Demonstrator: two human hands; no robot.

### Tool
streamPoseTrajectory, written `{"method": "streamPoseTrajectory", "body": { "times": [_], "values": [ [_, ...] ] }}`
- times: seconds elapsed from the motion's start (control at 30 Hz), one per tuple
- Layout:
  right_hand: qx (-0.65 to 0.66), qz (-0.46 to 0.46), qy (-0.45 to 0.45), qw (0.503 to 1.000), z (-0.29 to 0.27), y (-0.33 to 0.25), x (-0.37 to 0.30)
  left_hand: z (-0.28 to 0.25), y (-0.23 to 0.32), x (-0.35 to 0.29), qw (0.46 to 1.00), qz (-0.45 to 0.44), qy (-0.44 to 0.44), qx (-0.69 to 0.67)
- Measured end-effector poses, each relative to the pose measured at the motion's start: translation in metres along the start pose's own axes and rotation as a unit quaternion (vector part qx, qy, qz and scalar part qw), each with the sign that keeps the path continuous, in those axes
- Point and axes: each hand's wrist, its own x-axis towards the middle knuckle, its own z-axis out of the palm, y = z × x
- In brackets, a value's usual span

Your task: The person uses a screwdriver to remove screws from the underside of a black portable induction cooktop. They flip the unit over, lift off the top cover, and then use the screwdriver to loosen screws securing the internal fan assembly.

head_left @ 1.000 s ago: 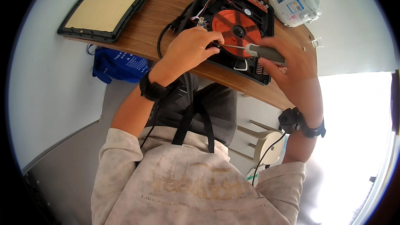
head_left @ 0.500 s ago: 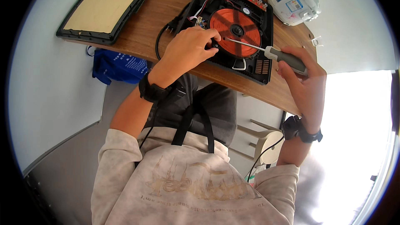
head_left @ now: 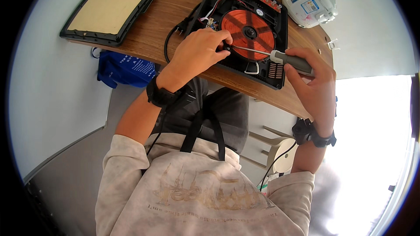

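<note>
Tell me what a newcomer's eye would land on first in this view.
Probably the round, copper-orange wire coil, inside the open black plastic housing at top centre. Next, the grey-handled metal screwdriver in the right hand, its shaft reaching over the coil toward the left hand. The cream rectangular sheet in a black frame also stands out at upper left.

Screwdriver shaft (head_left: pixel 253 50) metal; handle (head_left: pixel 298 64) matt plastic; tabletop (head_left: pixel 157 17) smooth, wood-grained.
</note>
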Motion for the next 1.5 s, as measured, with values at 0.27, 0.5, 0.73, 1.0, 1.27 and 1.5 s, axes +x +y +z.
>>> {"method": "streamPoseTrajectory", "body": {
  "times": [0.27, 0.5, 0.73, 1.0, 1.27, 1.5],
  "values": [
    [-0.004, 0.000, -0.007, 1.000, 0.002, -0.003, 0.001, 0.002, -0.001, 0.000, 1.000, 0.014, 0.009, 0.003],
    [-0.057, -0.058, 0.010, 0.997, 0.009, -0.022, 0.004, 0.001, -0.001, -0.001, 0.999, 0.041, 0.018, 0.019],
    [-0.247, -0.087, -0.005, 0.965, 0.015, -0.043, 0.020, 0.001, -0.001, -0.001, 0.999, 0.036, 0.014, 0.017],
    [-0.240, -0.163, -0.020, 0.957, 0.018, -0.049, 0.033, 0.003, -0.002, -0.002, 0.999, 0.042, 0.018, 0.025],
    [-0.142, -0.147, -0.099, 0.974, 0.001, -0.045, 0.054, 0.000, -0.001, -0.003, 0.999, 0.034, 0.014, 0.020],
    [-0.144, -0.197, -0.180, 0.953, -0.014, -0.028, 0.070, 0.000, -0.001, -0.001, 0.999, 0.031, 0.007, 0.017]
  ]
}}
